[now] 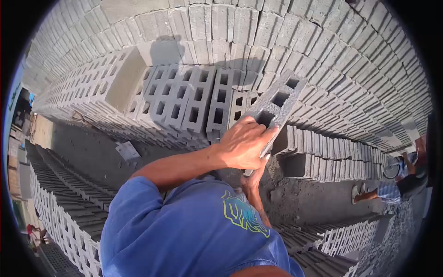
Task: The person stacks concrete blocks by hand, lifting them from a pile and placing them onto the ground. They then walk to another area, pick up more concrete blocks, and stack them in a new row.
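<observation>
A grey hollow concrete block (286,91) is held tilted in front of my body, its row of square holes facing up. My left hand (244,144) grips it from above, the fingers curled over its edge near a hole. My right hand (255,174) holds its lower end from below, partly hidden by the block and my left hand. Just ahead of the hands stands a row of hollow blocks (190,121), set on end with their holes facing me. The far end of the held block overlaps the stacked blocks behind it.
A tall wall of stacked blocks (258,25) curves across the back. A lower stack (332,157) stands at right, another stack (64,226) at left. A broken slab (128,151) lies on the dirt ground (92,152). Another person (406,184) is at far right.
</observation>
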The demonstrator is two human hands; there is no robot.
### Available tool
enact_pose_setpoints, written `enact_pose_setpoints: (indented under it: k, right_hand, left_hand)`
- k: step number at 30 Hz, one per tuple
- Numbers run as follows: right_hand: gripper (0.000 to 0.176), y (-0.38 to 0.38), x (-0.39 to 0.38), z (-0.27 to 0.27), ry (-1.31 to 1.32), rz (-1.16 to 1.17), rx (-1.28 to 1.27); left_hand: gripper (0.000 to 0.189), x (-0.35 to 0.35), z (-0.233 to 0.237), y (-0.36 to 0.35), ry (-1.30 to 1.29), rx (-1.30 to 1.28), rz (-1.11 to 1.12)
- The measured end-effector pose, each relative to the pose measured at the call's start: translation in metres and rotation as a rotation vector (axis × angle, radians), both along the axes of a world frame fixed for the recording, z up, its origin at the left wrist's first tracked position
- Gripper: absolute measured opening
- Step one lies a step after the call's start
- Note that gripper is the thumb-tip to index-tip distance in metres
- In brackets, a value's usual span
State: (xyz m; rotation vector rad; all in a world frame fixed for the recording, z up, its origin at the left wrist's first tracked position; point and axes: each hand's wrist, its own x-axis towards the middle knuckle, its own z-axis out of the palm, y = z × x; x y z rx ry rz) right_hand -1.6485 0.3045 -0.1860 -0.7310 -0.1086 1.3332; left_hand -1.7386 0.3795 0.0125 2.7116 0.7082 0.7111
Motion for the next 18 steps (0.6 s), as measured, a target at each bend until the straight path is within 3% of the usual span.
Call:
enact_pose_setpoints:
  k: [1,2,3,5,6,7,9,10,12,15,18]
  right_hand:
    - [0.059,0.012,-0.015,0.029,0.022,0.041,0.085]
    - [0.064,0.021,-0.034,0.052,0.022,0.067,0.015]
    - [0.064,0.031,-0.052,0.051,0.024,0.089,0.015]
    - [0.062,0.048,-0.085,0.045,-0.11,0.274,0.248]
    - [0.06,0.056,-0.109,0.057,-0.477,0.279,0.261]
    - [0.06,0.071,-0.132,0.044,-0.471,0.29,0.255]
    - [0.06,0.097,-0.183,0.013,-0.984,0.467,0.426]
    - [0.06,0.105,-0.208,0.008,-0.977,0.459,0.428]
    - [0.058,0.135,-0.267,0.009,0.139,0.542,0.186]
    - [0.058,0.158,-0.343,0.013,0.281,0.618,0.028]
    - [0.058,0.178,-0.4,-0.003,0.321,0.66,0.048]
  left_hand:
    - [0.069,-0.021,0.011,-0.002,-0.02,0.005,0.052]
    - [0.069,-0.042,0.018,-0.004,-0.047,0.04,0.12]
    - [0.068,-0.06,0.025,-0.006,-0.075,0.071,0.168]
    - [0.068,-0.1,0.045,-0.007,0.03,0.115,0.241]
    - [0.07,-0.121,0.051,-0.006,0.053,0.14,0.281]
    - [0.069,-0.142,0.052,-0.001,0.077,0.194,0.322]
    - [0.067,-0.186,0.049,0.012,0.091,0.214,0.406]
    - [0.067,-0.208,0.046,0.019,0.099,0.22,0.4]
    - [0.066,-0.255,0.039,0.042,0.141,0.224,0.51]
    - [0.066,-0.32,0.029,0.074,0.26,0.159,0.573]
    - [0.065,-0.37,0.016,0.104,0.279,0.141,0.629]
